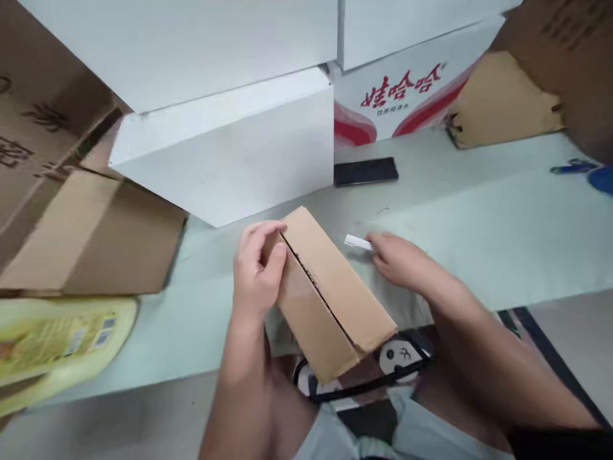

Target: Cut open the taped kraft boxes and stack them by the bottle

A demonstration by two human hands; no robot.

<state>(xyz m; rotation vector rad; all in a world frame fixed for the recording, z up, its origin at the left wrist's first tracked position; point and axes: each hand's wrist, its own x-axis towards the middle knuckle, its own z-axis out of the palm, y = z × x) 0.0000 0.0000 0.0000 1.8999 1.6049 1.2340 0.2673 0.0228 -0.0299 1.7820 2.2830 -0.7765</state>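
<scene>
A small brown cardboard box (330,281) lies tilted at the front edge of the table, its top flaps meeting along a dark seam. My left hand (258,262) grips the box at its far left end, fingers over the edge and thumb against a flap. To the right of the box, my right hand (397,255) is closed around a small flat white object (358,242). Only one end of it sticks out, so its kind cannot be made out. It is apart from the box.
White cartons (230,153) stand along the back, beside one with red lettering (402,96). A black phone (366,172) lies before them. Brown boxes (96,236) and a yellow package (71,345) are at left; another brown box (507,102) and a blue item (601,179) at right.
</scene>
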